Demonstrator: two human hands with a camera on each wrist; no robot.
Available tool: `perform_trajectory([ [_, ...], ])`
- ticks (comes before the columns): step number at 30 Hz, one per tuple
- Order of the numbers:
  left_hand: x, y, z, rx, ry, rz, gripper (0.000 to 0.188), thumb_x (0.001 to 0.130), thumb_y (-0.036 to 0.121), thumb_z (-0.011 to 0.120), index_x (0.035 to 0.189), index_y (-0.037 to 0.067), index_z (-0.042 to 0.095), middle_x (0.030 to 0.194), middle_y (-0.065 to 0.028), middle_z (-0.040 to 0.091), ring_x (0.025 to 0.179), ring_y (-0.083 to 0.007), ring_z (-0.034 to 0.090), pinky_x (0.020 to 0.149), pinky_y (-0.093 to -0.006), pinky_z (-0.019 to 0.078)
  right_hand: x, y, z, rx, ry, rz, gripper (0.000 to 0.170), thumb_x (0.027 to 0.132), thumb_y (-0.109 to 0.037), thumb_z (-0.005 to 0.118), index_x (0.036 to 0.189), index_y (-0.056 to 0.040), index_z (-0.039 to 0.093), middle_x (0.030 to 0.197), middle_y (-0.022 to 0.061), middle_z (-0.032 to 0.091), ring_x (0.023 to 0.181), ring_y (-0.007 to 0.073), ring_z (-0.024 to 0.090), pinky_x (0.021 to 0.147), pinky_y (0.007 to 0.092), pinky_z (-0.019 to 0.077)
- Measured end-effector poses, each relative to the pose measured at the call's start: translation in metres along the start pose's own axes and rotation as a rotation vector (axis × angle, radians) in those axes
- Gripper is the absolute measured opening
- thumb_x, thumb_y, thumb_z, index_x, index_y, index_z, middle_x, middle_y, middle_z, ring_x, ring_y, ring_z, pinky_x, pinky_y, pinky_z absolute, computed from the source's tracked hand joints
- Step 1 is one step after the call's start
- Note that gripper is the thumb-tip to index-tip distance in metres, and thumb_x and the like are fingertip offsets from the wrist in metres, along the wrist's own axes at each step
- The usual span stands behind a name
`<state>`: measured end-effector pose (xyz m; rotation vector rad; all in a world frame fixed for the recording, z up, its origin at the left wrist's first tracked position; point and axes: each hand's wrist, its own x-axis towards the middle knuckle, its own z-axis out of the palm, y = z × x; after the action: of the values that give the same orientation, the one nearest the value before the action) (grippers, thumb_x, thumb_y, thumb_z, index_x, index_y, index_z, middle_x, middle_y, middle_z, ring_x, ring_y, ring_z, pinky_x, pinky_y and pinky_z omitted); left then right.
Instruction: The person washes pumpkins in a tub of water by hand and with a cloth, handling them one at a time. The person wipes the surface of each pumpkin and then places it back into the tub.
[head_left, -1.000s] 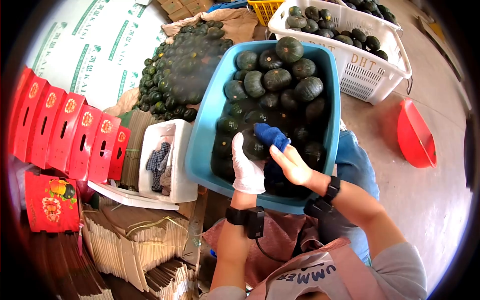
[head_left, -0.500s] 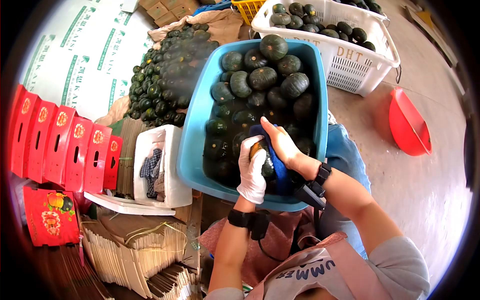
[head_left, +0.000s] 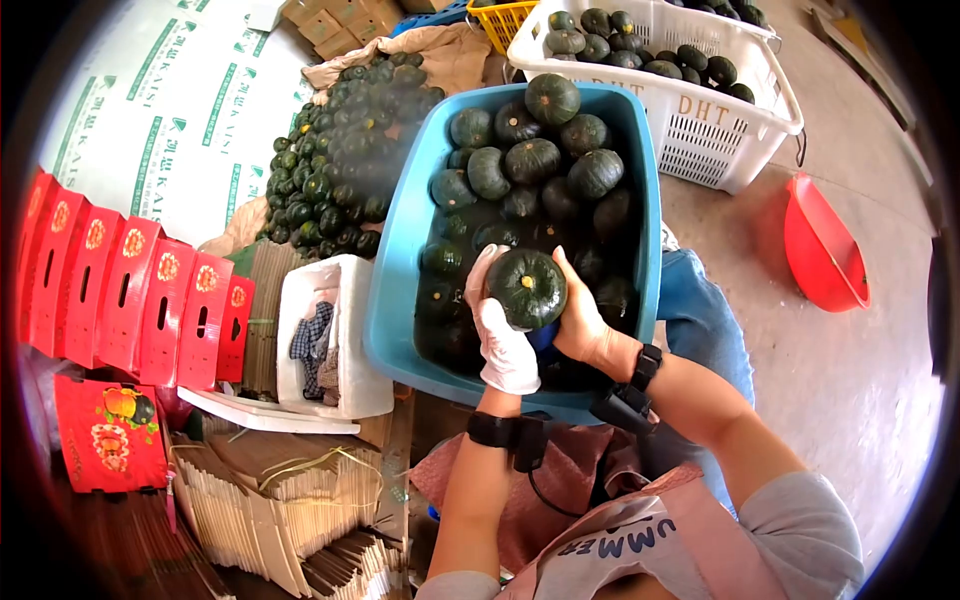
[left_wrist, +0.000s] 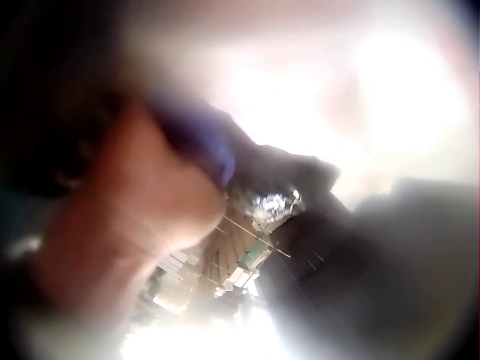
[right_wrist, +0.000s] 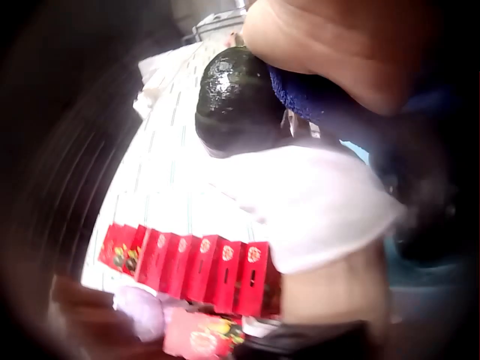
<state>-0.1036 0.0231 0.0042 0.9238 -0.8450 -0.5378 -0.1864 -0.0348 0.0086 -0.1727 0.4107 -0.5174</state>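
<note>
A wet dark green pumpkin (head_left: 527, 290) is held up over the blue tub (head_left: 385, 290), its round end with a pale spot facing the head camera. My left hand (head_left: 505, 345), in a white glove, grips it from the left. On the other side my bare right hand (head_left: 583, 325) holds it, thumb up along its flank. A blue cloth (head_left: 543, 337) shows beneath the pumpkin, between it and the right palm. The right wrist view shows the cloth (right_wrist: 319, 97) bunched under the right hand, against the shiny pumpkin (right_wrist: 236, 97). The right fingertips are hidden behind the pumpkin.
More pumpkins (head_left: 533, 160) pile up in the tub's far half; others sit in dark water nearer. A white crate (head_left: 715, 150) of pumpkins stands beyond, a red basin (head_left: 822, 245) to the right. Left are a foam box (head_left: 365, 370), red cartons (head_left: 130, 290) and a pumpkin heap (head_left: 330, 180).
The cloth, earlier on top in the right hand, then against the pumpkin's right side, is now mostly hidden beneath. The pumpkin has been turned and raised, its end now facing up between both hands.
</note>
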Motion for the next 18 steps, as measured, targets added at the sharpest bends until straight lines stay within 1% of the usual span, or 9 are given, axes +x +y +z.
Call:
perform_trajectory([
  [2, 0.012, 0.021, -0.003, 0.616, -0.044, 0.284, 0.059, 0.096, 0.041, 0.049, 0.140, 0.003, 0.038, 0.141, -0.0137, 0.040, 0.130, -0.0263, 0.038, 0.111, -0.0387, 0.0283, -0.003, -0.015, 0.008, 0.089, -0.022, 0.036, 0.068, 0.091, -0.065, 0.042, 0.120, -0.0057, 0.060, 0.121, 0.0127, 0.063, 0.110, 0.0273, 0.058, 0.101, 0.0414, 0.0430],
  [3, 0.010, 0.023, -0.009, 0.604, -0.044, 0.167, 0.064, 0.092, 0.027, 0.060, 0.144, 0.002, 0.033, 0.145, -0.0162, 0.036, 0.133, -0.0284, 0.034, 0.112, -0.0397, 0.0251, -0.003, -0.022, 0.010, 0.081, -0.083, 0.012, 0.067, 0.092, -0.064, 0.042, 0.119, -0.0057, 0.060, 0.119, 0.0129, 0.063, 0.110, 0.0269, 0.059, 0.100, 0.0416, 0.0439],
  [4, 0.016, 0.029, -0.015, 0.736, -0.090, 0.269, 0.062, 0.085, 0.018, 0.069, 0.138, 0.000, 0.042, 0.139, -0.0158, 0.044, 0.129, -0.0295, 0.040, 0.109, -0.0401, 0.0307, -0.004, -0.027, 0.012, 0.075, -0.142, -0.013, 0.066, 0.092, -0.063, 0.042, 0.119, -0.0058, 0.061, 0.118, 0.0131, 0.064, 0.109, 0.0265, 0.059, 0.099, 0.0419, 0.0447],
  [6, 0.026, 0.049, -0.021, 0.677, -0.349, 0.179, 0.060, 0.077, 0.018, 0.077, 0.130, 0.000, 0.053, 0.129, -0.0157, 0.053, 0.121, -0.0309, 0.048, 0.104, -0.0399, 0.0376, -0.004, -0.031, 0.013, 0.067, -0.113, -0.027, 0.065, 0.092, -0.063, 0.042, 0.116, -0.0061, 0.062, 0.113, 0.0119, 0.066, 0.103, 0.0245, 0.062, 0.094, 0.0398, 0.0483],
  [7, 0.032, 0.056, -0.019, 0.906, -0.481, 0.372, 0.063, 0.075, 0.027, 0.079, 0.128, 0.002, 0.057, 0.124, -0.0135, 0.057, 0.112, -0.0276, 0.055, 0.093, -0.0381, 0.0456, -0.004, -0.031, 0.014, 0.031, -0.087, -0.052, 0.064, 0.092, -0.063, 0.042, 0.114, -0.0062, 0.062, 0.110, 0.0110, 0.067, 0.099, 0.0233, 0.064, 0.091, 0.0378, 0.0498],
  [10, 0.025, 0.055, -0.010, 0.840, -0.431, 0.161, 0.070, 0.063, 0.010, 0.086, 0.127, 0.000, 0.057, 0.124, -0.0148, 0.055, 0.108, -0.0250, 0.058, 0.085, -0.0314, 0.0518, -0.005, -0.028, 0.013, -0.011, -0.034, -0.074, 0.058, 0.094, -0.060, 0.044, 0.105, -0.0067, 0.064, 0.100, 0.0091, 0.069, 0.089, 0.0203, 0.066, 0.083, 0.0333, 0.0525],
  [13, 0.015, 0.045, -0.010, 0.483, -0.390, -0.144, 0.073, 0.066, -0.004, 0.081, 0.132, -0.003, 0.050, 0.127, -0.0099, 0.051, 0.108, -0.0199, 0.058, 0.087, -0.0303, 0.0517, 0.005, -0.029, 0.001, -0.110, 0.051, -0.111, 0.048, 0.095, -0.052, 0.049, 0.094, -0.0069, 0.063, 0.087, 0.0075, 0.068, 0.079, 0.0188, 0.065, 0.076, 0.0336, 0.0532],
  [16, 0.010, 0.044, -0.009, -0.025, -0.284, -0.414, 0.072, 0.068, -0.001, 0.080, 0.133, -0.004, 0.048, 0.120, -0.0088, 0.058, 0.103, -0.0163, 0.060, 0.090, -0.0285, 0.0497, 0.021, -0.027, -0.015, -0.180, 0.116, -0.211, 0.044, 0.094, -0.048, 0.053, 0.090, -0.0054, 0.063, 0.081, 0.0049, 0.065, 0.069, 0.0163, 0.062, 0.068, 0.0315, 0.0521],
  [18, 0.008, 0.052, -0.015, -0.014, -0.295, -0.492, 0.066, 0.075, 0.005, 0.076, 0.133, -0.004, 0.046, 0.119, -0.0096, 0.060, 0.105, -0.0179, 0.060, 0.094, -0.0308, 0.0483, 0.015, -0.029, -0.007, -0.478, 0.311, -0.367, 0.041, 0.093, -0.043, 0.057, 0.076, -0.0055, 0.062, 0.073, 0.0007, 0.061, 0.063, 0.0101, 0.056, 0.059, 0.0301, 0.0465],
])
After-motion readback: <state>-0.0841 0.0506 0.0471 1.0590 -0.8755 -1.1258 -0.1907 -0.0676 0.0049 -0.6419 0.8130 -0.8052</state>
